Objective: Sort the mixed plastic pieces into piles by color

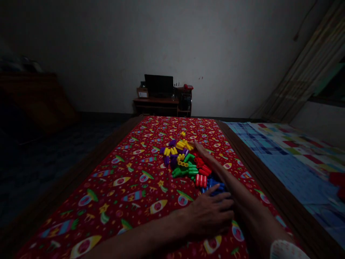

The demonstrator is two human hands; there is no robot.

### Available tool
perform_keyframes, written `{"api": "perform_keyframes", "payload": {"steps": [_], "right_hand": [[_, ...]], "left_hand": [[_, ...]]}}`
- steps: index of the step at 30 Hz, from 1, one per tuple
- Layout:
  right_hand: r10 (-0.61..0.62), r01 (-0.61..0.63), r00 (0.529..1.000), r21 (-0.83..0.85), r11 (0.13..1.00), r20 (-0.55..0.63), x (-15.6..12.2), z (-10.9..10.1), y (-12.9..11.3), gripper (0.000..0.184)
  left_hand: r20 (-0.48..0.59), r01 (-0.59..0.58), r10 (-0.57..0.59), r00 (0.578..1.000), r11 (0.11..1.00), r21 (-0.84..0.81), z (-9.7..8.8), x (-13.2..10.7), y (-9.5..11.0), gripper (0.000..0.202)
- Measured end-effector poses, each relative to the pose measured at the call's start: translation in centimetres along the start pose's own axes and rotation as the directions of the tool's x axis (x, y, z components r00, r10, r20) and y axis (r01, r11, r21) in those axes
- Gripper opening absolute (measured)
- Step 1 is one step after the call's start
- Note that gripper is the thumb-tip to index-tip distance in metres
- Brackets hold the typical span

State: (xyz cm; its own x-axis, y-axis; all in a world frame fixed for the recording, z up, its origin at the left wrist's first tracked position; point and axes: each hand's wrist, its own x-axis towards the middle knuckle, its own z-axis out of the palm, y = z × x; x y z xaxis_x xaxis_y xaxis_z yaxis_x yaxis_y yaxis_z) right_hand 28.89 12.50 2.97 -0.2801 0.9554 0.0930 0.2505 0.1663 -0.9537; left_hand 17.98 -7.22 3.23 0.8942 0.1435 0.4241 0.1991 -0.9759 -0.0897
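Plastic pegs of five colours [182,162] are touched by the open right grip [202,153]; the open left grip [207,216] is laid just beside them

Live from the head-worn camera, tipped forward and down along a long red patterned cloth [126,194], and we're close in over a heap of multicoloured plastic pegs [183,162]! Far ahead, a low brown wooden desk [156,102] sits against the grey wall [107,54]; the dim left side looks like floor, perhaps.
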Motion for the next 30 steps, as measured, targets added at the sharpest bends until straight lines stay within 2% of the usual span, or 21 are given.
{"api": "perform_keyframes", "payload": {"steps": [2, 4, 5, 8, 10, 11, 13, 15, 18, 21, 23, 25, 27, 28, 30], "right_hand": [[-0.04, 0.035, 0.996, 0.072, 0.997, 0.08, -0.1, 1.3, -1.3, 0.081], [-0.093, 0.074, 0.986, 0.135, 0.988, 0.137, -1.1, 0.9, -2.2, 0.077], [-0.103, 0.083, 0.986, 0.148, 0.985, 0.129, -1.8, 0.1, -2.4, 0.076], [-0.063, 0.064, 0.998, 0.085, 0.994, -0.018, -5.1, -3.4, -1.6, 0.07], [0.007, -0.008, 0.991, -0.011, 1.0, -0.133, -7.9, -5.5, -0.1, 0.066], [0.028, -0.041, 0.986, -0.075, 0.996, -0.166, -9.4, -6.1, 0.9, 0.064], [-0.052, 0.003, 0.975, -0.22, 0.975, -0.218, -12.0, -6.1, 2.7, 0.06], [-0.154, 0.077, 0.959, -0.305, 0.949, -0.236, -13.4, -4.6, 4.0, 0.058], [-0.213, 0.114, 0.941, -0.347, 0.931, -0.261, -12.7, -0.6, 4.2, 0.061], [-0.182, 0.091, 0.953, -0.342, 0.935, -0.244, -10.0, 4.4, 2.6, 0.071], [-0.152, 0.091, 0.973, -0.316, 0.944, -0.174, -8.2, 7.7, 1.0, 0.077], [-0.168, 0.144, 0.983, -0.266, 0.953, -0.07, -6.9, 10.4, -0.9, 0.078], [-0.235, 0.238, 0.971, -0.203, 0.95, 0.04, -5.9, 11.5, -2.6, 0.074], [-0.277, 0.285, 0.958, -0.179, 0.941, 0.072, -5.6, 11.3, -3.2, 0.07], [-0.342, 0.344, 0.939, -0.175, 0.922, 0.041, -5.0, 9.2, -3.7, 0.064]], "left_hand": [[0.021, -0.045, 0.045, 0.999, 0.999, 0.015, 0.6, 1.6, 0.0, 0.019], [0.03, -0.019, 0.018, 0.999, 0.999, 0.05, 0.7, 1.6, -1.2, 0.018], [0.029, 0.01, -0.012, 0.999, 0.997, 0.077, 0.6, 1.3, -2.0, 0.017], [0.026, 0.131, -0.137, 0.99, 0.977, 0.171, 0.0, -0.7, -4.8, 0.018], [0.033, 0.24, -0.252, 0.967, 0.949, 0.207, -0.7, -2.3, -6.5, 0.02], [0.039, 0.292, -0.306, 0.951, 0.933, 0.212, -1.1, -3.2, -7.3, 0.022], [0.046, 0.371, -0.39, 0.92, 0.902, 0.219, -1.9, -4.8, -8.4, 0.025], [0.035, 0.433, -0.452, 0.891, 0.871, 0.232, -2.7, -6.5, -9.3, 0.023], [0.004, 0.509, -0.526, 0.85, 0.824, 0.249, -3.6, -8.7, -10.2, 0.024], [-0.009, 0.546, -0.564, 0.826, 0.795, 0.264, -4.6, -10.6, -10.7, 0.028], [-0.02, 0.571, -0.588, 0.808, 0.776, 0.269, -5.3, -11.9, -10.9, 0.03], [-0.049, 0.613, -0.624, 0.78, 0.745, 0.263, -6.1, -13.3, -11.1, 0.031], [-0.088, 0.663, -0.665, 0.742, 0.707, 0.248, -6.9, -14.9, -11.3, 0.031], [-0.108, 0.687, -0.685, 0.721, 0.687, 0.236, -7.2, -15.8, -11.4, 0.033], [-0.137, 0.733, -0.723, 0.677, 0.647, 0.209, -7.8, -17.7, -11.7, 0.037]]}}
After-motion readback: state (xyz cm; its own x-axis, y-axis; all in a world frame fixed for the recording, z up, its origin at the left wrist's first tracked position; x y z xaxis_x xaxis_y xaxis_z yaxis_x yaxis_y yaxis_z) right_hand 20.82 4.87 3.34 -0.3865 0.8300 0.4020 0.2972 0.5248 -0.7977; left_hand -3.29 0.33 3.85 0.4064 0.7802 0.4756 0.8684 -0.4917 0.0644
